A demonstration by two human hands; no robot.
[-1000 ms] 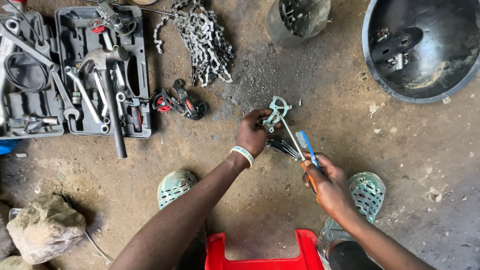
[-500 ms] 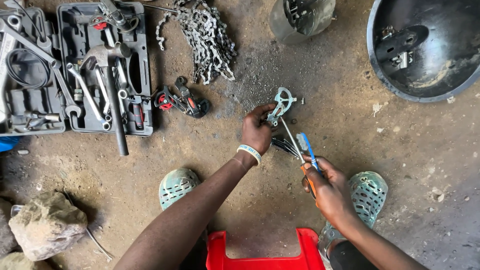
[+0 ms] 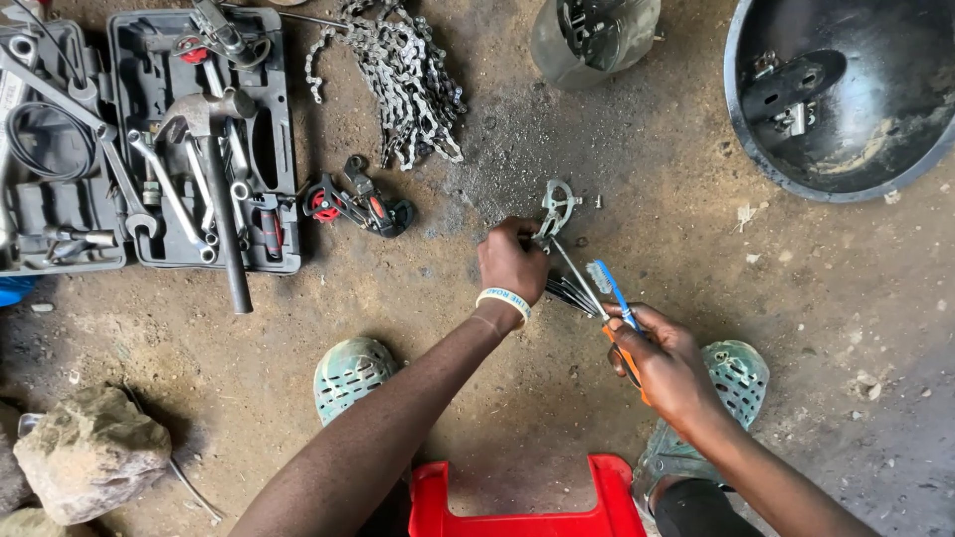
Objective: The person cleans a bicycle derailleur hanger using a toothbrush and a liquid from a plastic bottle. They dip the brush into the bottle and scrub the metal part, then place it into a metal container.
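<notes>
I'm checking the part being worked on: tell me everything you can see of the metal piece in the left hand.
The metal piece is a flat, pale grey-green plate with a rounded end and cut-out openings, dull and a bit grimy. It is held above the dirt floor, rounded end pointing away from the person. The left hand pinches its near end. A thin metal rod runs from it toward the right hand, beside a blue toothbrush.

Packed dirt floor [image 3: 816, 328], brown, scattered with grit and small pale scraps. Darker grey patch near the chain pile [image 3: 398, 80]. Open tool case [image 3: 149, 139] at upper left. Black basin [image 3: 846, 94] at upper right. Rock [image 3: 90, 452] at lower left. Red stool [image 3: 522, 502] at bottom edge. Even daylight, soft shadows.
</notes>
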